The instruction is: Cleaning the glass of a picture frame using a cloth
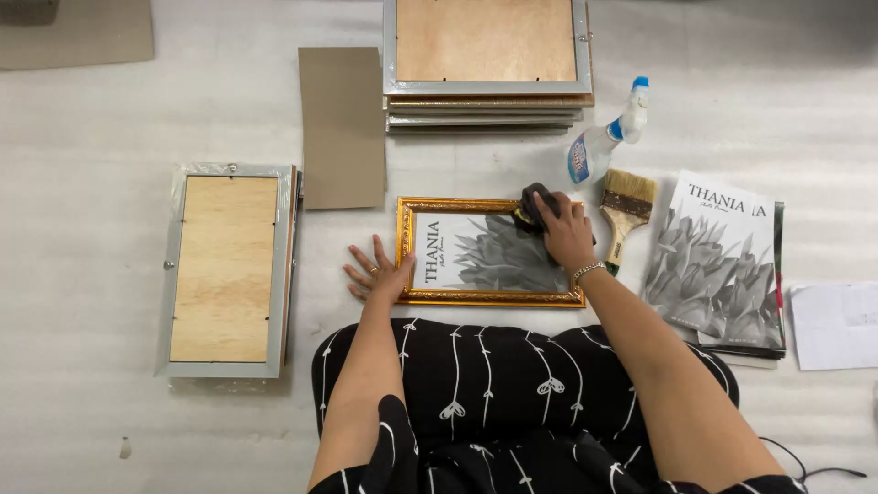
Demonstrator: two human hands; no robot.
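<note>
Her right hand point(564, 230) half hides the dark cloth point(533, 205) it grips on the gold frame point(490, 252), lying long-side across, left hand point(375, 274) spread flat beside.

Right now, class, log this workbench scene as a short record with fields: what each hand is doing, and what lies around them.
left hand: flat, pressing the gold picture frame's left edge
right hand: holds a dark cloth on the frame's glass
right of frame: paintbrush, spray bottle, stack of flower prints
above: stack of silver frames, face down
left: single silver frame, cardboard sheet
</note>
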